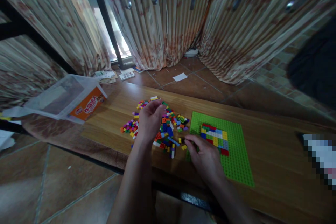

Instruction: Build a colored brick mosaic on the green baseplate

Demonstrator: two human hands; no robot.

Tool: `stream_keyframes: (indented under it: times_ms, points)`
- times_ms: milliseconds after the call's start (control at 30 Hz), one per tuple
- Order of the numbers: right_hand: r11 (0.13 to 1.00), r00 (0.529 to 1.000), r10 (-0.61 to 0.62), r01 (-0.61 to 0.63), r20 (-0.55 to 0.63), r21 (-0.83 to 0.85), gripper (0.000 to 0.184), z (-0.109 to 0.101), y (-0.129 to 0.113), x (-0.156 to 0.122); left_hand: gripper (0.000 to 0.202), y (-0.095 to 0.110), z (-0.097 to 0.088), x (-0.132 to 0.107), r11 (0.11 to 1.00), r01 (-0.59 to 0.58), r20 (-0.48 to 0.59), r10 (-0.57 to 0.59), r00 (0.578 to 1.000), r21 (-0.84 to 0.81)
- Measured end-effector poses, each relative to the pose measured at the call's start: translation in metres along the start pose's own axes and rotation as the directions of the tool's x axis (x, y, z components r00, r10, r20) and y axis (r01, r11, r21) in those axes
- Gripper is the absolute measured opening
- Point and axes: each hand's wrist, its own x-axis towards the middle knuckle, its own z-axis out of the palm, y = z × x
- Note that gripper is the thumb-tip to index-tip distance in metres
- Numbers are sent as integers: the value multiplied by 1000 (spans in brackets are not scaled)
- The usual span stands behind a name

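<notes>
Loose bricks, small and many-coloured, lie heaped on the wooden desk, just left of a green baseplate bearing a red, yellow, blue and white patch. The left hand is over the heap with its grip curled, and its contents cannot be told. The right hand is at the baseplate's near-left edge with its grip narrow, its contents likewise unclear.

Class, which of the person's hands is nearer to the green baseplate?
Right. The right hand lies at the near left corner of the green baseplate; the left hand is over the loose bricks, left of the plate.
</notes>
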Motion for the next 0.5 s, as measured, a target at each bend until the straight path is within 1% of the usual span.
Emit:
stream_keyframes:
  times_ms: [133,200,300,367,433,500]
  points:
    - [999,1000,-6,5,17,39,20,-1,-5,0,26,12,-16,1,997,-19,-129,10,992,-69]
    - [998,1000,-4,3,23,66,20,0,-8,0,26,17,-26,3,990,-57,-195,31,980,-128]
    - [995,999,-15,11,34,101,19,4,-12,1,25,25,-41,6,957,-133,-304,51,951,-257]
    - [994,999,-29,25,34,108,19,7,-14,2,21,30,-52,7,914,-164,-362,20,932,-372]
    - [994,998,-47,44,31,103,19,10,-16,3,13,36,-64,8,857,-174,-408,-46,912,-485]
    - [993,998,-62,59,28,101,18,13,-20,5,9,42,-77,8,798,-190,-456,-117,882,-572]
